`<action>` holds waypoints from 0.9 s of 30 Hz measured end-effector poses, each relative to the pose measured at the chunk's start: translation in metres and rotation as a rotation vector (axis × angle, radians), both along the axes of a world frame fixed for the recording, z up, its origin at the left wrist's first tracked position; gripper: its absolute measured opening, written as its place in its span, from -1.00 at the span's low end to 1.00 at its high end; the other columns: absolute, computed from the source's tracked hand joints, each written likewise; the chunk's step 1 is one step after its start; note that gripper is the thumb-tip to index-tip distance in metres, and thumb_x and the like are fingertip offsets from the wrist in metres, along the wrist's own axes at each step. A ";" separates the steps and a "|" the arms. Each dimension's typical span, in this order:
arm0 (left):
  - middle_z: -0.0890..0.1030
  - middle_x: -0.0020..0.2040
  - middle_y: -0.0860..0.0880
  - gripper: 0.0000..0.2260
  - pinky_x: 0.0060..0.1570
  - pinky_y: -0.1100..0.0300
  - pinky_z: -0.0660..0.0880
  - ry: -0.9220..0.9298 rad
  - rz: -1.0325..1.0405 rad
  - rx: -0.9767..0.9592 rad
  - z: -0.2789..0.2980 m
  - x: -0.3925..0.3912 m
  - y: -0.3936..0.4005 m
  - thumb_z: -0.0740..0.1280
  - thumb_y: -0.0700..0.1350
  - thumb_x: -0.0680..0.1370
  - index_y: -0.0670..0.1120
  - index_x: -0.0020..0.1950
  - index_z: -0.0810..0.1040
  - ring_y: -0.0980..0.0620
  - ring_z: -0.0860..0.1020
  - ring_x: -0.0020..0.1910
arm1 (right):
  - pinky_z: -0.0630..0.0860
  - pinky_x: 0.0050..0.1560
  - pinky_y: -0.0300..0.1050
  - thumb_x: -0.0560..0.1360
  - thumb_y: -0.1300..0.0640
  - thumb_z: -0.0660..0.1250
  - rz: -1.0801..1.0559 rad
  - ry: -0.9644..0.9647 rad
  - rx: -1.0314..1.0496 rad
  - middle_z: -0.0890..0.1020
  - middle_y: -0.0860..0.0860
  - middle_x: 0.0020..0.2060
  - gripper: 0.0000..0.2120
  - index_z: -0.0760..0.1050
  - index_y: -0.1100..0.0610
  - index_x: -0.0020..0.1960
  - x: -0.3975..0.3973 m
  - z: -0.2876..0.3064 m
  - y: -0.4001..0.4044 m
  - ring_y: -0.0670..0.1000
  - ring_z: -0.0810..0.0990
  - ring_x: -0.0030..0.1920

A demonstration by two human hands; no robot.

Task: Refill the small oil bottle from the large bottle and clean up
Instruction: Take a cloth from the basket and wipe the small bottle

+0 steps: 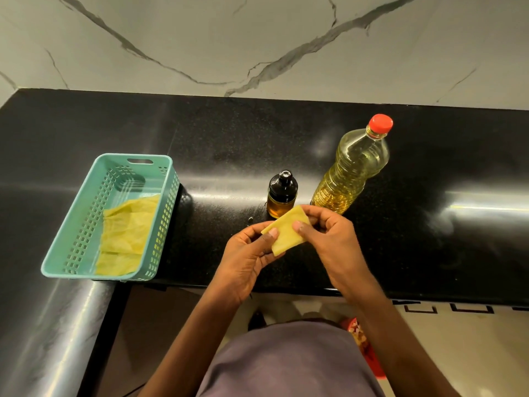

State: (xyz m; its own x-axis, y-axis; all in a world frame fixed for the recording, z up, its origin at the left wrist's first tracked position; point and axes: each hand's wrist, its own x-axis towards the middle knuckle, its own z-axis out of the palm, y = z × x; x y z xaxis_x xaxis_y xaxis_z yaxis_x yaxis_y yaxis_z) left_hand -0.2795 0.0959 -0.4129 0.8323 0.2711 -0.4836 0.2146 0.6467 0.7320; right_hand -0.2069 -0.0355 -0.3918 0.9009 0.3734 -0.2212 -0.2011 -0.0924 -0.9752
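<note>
A small dark glass oil bottle with a black cap stands on the black counter, amber oil in its lower part. To its right stands the large clear oil bottle with a red cap, capped and upright. Just in front of the small bottle I hold a folded yellow cloth above the counter's front edge. My left hand pinches its left side with the thumb on top. My right hand pinches its right side.
A teal plastic basket sits at the counter's left, with another yellow cloth lying flat inside. A marble wall rises behind the counter. A small dark spot lies on the counter left of the small bottle. Floor shows below the front edge.
</note>
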 end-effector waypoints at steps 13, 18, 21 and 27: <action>0.70 -0.03 -0.14 -0.85 -0.08 0.18 0.60 -0.023 -0.030 0.165 0.007 0.004 -0.005 0.34 -0.23 0.52 -0.13 0.07 0.62 -0.07 0.67 -0.02 | 0.46 0.06 -0.11 0.50 0.12 0.27 0.065 -1.051 -0.566 0.64 0.05 0.01 -0.75 0.59 0.15 0.12 -0.010 -0.030 0.003 0.02 0.49 0.07; 0.70 -0.04 -0.13 -0.84 -0.09 0.14 0.58 -0.014 -0.050 0.168 0.011 0.007 -0.006 0.37 -0.15 0.50 -0.10 0.07 0.62 -0.06 0.67 -0.06 | 0.35 0.06 -0.18 0.49 0.11 0.27 0.041 -1.051 -0.536 0.67 0.01 -0.03 -0.75 0.59 0.13 0.12 -0.008 -0.025 0.001 -0.04 0.50 0.06; 0.69 -0.03 -0.14 -0.83 -0.13 0.14 0.59 -0.015 -0.053 0.145 0.010 0.008 -0.004 0.37 -0.18 0.50 -0.12 0.08 0.60 -0.07 0.67 -0.07 | 0.43 0.08 -0.20 0.52 0.10 0.26 0.033 -0.860 -0.379 0.65 -0.04 -0.01 -0.74 0.57 0.10 0.18 -0.009 -0.019 -0.002 -0.13 0.52 0.07; 0.69 -0.01 -0.17 -0.80 -0.11 0.12 0.61 -0.049 -0.042 0.117 0.007 0.009 -0.003 0.36 -0.24 0.49 -0.17 0.11 0.58 -0.08 0.67 -0.07 | 0.56 0.04 -0.23 0.48 0.18 0.37 -0.004 -0.147 -0.138 0.64 -0.03 0.02 -0.68 0.52 0.08 0.24 -0.001 -0.014 -0.003 -0.11 0.60 0.05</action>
